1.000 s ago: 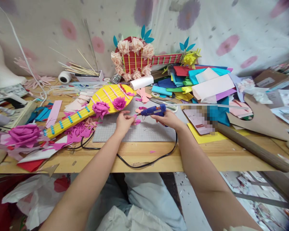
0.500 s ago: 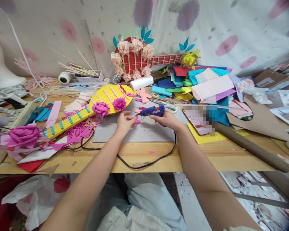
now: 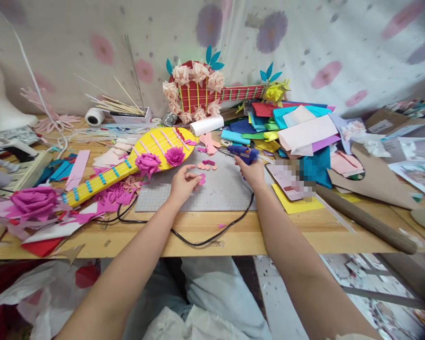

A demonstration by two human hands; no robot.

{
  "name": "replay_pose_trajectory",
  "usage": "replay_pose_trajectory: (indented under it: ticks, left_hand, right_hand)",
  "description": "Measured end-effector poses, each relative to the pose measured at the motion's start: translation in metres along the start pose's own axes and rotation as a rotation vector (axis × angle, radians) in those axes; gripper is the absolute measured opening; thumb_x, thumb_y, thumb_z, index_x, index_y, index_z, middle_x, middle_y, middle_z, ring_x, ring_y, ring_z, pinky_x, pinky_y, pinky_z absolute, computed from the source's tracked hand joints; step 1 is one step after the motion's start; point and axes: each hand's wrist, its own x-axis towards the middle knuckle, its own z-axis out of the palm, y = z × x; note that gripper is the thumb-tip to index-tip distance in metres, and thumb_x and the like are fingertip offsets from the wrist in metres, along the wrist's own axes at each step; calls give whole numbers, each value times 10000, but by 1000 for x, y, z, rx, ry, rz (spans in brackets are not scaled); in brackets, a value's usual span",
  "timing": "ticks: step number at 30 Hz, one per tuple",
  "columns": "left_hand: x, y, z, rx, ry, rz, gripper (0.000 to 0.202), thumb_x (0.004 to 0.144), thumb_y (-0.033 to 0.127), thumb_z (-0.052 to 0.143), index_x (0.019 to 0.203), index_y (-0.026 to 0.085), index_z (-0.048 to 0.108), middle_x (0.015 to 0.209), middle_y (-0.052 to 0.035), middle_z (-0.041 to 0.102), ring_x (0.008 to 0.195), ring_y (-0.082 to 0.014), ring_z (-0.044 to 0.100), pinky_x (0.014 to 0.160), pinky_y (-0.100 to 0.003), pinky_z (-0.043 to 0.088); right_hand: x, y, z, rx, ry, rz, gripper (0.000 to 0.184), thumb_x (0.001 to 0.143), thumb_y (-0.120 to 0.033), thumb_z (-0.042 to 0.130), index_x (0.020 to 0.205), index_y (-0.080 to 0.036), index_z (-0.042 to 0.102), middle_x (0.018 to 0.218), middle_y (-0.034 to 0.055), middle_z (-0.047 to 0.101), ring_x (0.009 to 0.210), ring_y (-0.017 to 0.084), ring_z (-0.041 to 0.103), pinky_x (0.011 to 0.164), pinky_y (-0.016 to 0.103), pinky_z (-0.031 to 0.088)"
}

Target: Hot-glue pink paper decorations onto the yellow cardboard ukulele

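Observation:
Between the fingertips of my left hand (image 3: 182, 185) is a small magenta paper petal (image 3: 201, 179), held just above the grey cutting mat (image 3: 219, 200). My right hand (image 3: 252, 171) is wrapped round a blue hot glue gun (image 3: 243, 153), its nozzle pointing left and a clear glue stick trailing out behind. Small peach and magenta paper pieces (image 3: 207, 165) lie on the mat between the hands. Left of my left hand rests a yellow lute-shaped craft piece (image 3: 156, 141) with magenta paper flowers (image 3: 175, 156) on its body.
A black cord (image 3: 205, 244) loops along the table's front edge. To the right lie a phone (image 3: 286, 182) on yellow paper and a wooden stick (image 3: 364, 219). Behind stand a red flowered craft instrument (image 3: 198, 92) and a heap of coloured paper (image 3: 304, 130). Magenta scraps (image 3: 116, 198) lie left.
My right hand has drawn the glue gun away from the petal, to the right and up, and tilted it so the glue stick slopes downward. The left hand stays nearly in place with the petal.

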Motion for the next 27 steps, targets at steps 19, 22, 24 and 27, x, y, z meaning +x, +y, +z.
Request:
replay_pose_trajectory:
  ticks: [19, 22, 24, 27]
  left_hand:
    - [-2, 0, -2, -8, 52, 77, 185, 628, 287, 672, 741, 176, 578, 593, 28, 559, 526, -85, 517, 429, -174, 382]
    - [-5, 4, 0, -59, 49, 98, 174, 608, 276, 690, 714, 174, 598, 586, 37, 534, 492, -57, 439, 406, -162, 298]
    - [-7, 7, 3, -154, 33, 48, 188, 594, 276, 704, 707, 171, 596, 541, 58, 491, 428, -31, 339, 380, -160, 209]
    - [-7, 11, 4, -339, -3, -59, 239, 563, 282, 737, 699, 170, 576, 458, 100, 380, 369, -8, 204, 362, -162, 113]
  right_hand:
    - [-23, -17, -28, -547, -181, -7, 374, 647, -536, 656, 755, -202, 526, 759, 65, 611, 778, 240, 587, 651, 315, 393]
    - [-32, -30, -16, -305, -402, -84, 353, 649, -518, 653, 695, -213, 480, 645, -3, 551, 632, 165, 524, 583, 285, 368]
    - [-39, -40, 1, 13, -498, -186, 347, 633, -494, 670, 724, -206, 499, 680, -17, 549, 639, 132, 507, 599, 266, 390]
    - [-50, -54, 30, 493, -583, -191, 356, 615, -429, 699, 834, -195, 544, 786, -14, 580, 715, 113, 536, 671, 255, 437]
